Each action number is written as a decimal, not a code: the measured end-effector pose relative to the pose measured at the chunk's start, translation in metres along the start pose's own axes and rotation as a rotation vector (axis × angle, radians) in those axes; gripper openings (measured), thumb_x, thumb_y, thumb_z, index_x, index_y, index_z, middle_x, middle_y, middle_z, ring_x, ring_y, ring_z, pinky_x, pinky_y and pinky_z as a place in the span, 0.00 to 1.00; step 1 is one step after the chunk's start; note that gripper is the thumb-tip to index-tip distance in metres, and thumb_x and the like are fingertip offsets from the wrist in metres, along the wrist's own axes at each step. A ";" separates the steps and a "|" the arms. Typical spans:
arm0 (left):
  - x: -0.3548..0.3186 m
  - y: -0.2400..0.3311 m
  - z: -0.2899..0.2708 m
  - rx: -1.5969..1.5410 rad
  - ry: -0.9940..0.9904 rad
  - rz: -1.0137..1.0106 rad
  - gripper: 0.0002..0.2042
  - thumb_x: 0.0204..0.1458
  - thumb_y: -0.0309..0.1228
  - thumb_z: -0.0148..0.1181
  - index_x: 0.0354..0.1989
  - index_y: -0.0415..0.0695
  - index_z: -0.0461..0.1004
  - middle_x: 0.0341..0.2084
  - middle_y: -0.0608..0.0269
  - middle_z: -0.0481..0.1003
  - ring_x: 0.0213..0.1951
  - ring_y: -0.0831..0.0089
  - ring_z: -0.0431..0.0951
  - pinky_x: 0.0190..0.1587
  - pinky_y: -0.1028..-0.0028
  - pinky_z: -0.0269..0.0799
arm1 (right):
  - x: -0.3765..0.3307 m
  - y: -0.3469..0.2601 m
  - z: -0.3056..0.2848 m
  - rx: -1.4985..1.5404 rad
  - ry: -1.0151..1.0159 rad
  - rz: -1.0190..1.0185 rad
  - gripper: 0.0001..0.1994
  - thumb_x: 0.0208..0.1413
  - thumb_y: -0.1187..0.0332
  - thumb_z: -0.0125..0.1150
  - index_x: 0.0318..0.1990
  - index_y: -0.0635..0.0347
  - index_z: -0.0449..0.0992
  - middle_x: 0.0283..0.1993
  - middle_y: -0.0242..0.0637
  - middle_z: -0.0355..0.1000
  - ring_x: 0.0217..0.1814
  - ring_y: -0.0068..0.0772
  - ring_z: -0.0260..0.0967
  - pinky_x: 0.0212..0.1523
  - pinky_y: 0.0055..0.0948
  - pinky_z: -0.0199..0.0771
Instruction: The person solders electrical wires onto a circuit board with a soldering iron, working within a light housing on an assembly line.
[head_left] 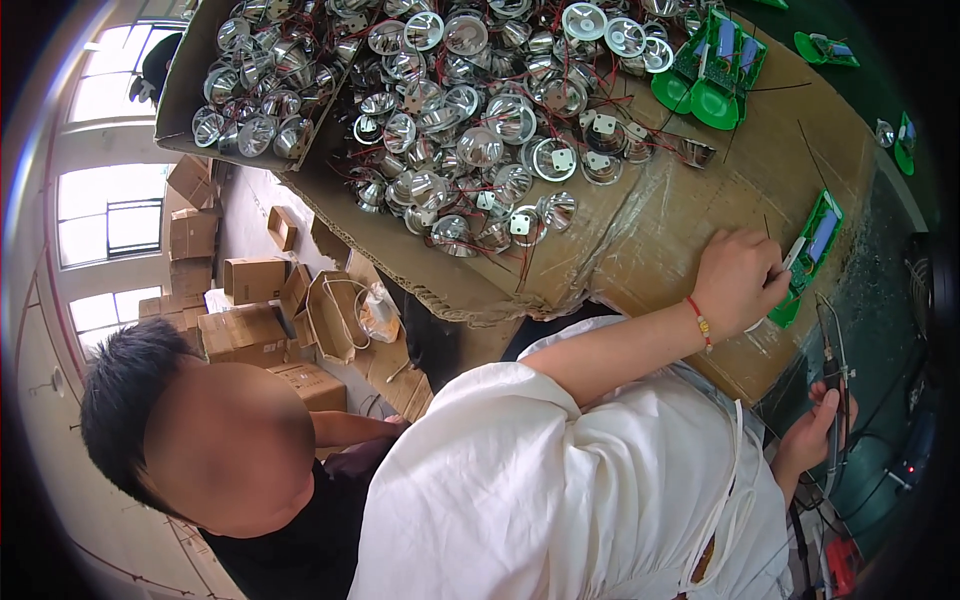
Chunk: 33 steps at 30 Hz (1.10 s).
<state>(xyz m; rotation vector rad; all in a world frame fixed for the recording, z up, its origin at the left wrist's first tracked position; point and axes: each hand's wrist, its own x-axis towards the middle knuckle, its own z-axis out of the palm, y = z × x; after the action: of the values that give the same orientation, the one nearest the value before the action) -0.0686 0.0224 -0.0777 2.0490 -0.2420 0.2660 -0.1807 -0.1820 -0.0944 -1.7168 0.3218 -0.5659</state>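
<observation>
My left hand (738, 283), with a red cord bracelet at the wrist, is closed at the edge of a green plastic housing (792, 305). Inside that housing lies a blue cylindrical battery (823, 235), and a thin dark wire sticks up beside it. Lower right, my right hand (812, 438) grips a soldering iron (832, 375) by its dark handle, a bent metal tube running alongside. The iron's tip points up toward the housing and stands apart from it.
Silvery lamp reflectors (480, 147) with red wires heap over the cardboard (660, 220) and fill a carton (225, 155). More green housings (715, 75) lie at the far right. A co-worker in black (290, 560) is close on my left. Cartons (245, 335) stand behind.
</observation>
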 end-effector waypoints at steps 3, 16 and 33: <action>0.000 0.002 -0.001 0.001 -0.002 -0.001 0.09 0.39 0.29 0.61 0.14 0.44 0.68 0.17 0.61 0.68 0.25 0.61 0.70 0.33 0.65 0.63 | 0.000 -0.001 0.001 0.010 0.009 0.009 0.10 0.55 0.71 0.52 0.40 0.69 0.68 0.31 0.41 0.70 0.31 0.27 0.67 0.34 0.23 0.66; 0.005 0.006 0.002 -0.002 -0.011 0.024 0.09 0.39 0.29 0.61 0.15 0.44 0.68 0.17 0.61 0.68 0.24 0.61 0.70 0.32 0.64 0.63 | 0.003 -0.001 -0.003 0.020 0.008 0.003 0.09 0.54 0.73 0.52 0.40 0.69 0.68 0.31 0.42 0.70 0.31 0.28 0.67 0.33 0.24 0.66; 0.008 0.004 -0.038 -0.045 0.034 0.045 0.06 0.46 0.25 0.61 0.25 0.38 0.71 0.37 0.52 0.70 0.30 0.69 0.73 0.29 0.76 0.68 | -0.002 -0.023 0.010 0.181 -0.078 0.079 0.10 0.49 0.78 0.57 0.39 0.69 0.66 0.37 0.43 0.67 0.32 0.29 0.70 0.33 0.23 0.72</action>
<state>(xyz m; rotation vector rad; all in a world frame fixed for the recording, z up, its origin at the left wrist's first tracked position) -0.0650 0.0541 -0.0544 1.9949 -0.2712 0.3206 -0.1787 -0.1672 -0.0735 -1.5406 0.2735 -0.4546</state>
